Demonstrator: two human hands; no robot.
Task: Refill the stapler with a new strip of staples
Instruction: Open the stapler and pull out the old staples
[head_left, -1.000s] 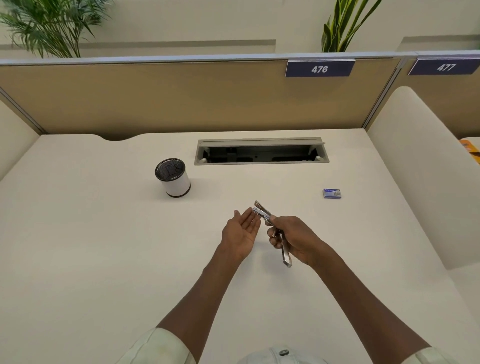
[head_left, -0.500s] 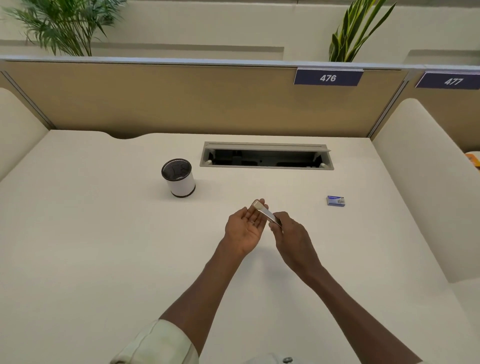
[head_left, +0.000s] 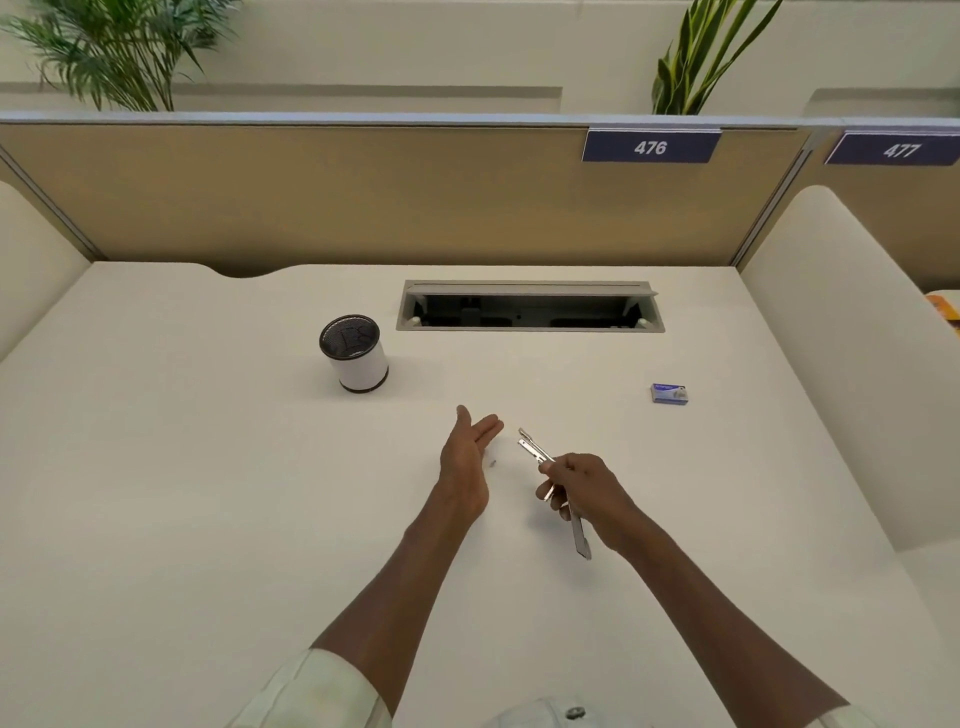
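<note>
The right hand (head_left: 587, 488) is closed around the middle of a slim silver metal stapler (head_left: 550, 475), swung open so that one arm points toward eleven o'clock beyond the fingers and the other juts out toward five o'clock below the palm. At nine o'clock from it, a little apart, the left hand (head_left: 467, 457) is flat and open with fingers straight, holding nothing, just above the cream desk top (head_left: 208, 519). A tiny speck lies on the desk between the hands, too small to identify. A small blue staple box (head_left: 670, 393) rests at two o'clock, well apart. A white cylindrical pot with a black mesh top (head_left: 354, 352) stands at ten o'clock, and a grey rectangular cable hatch (head_left: 530, 305) sits open at twelve.
</note>
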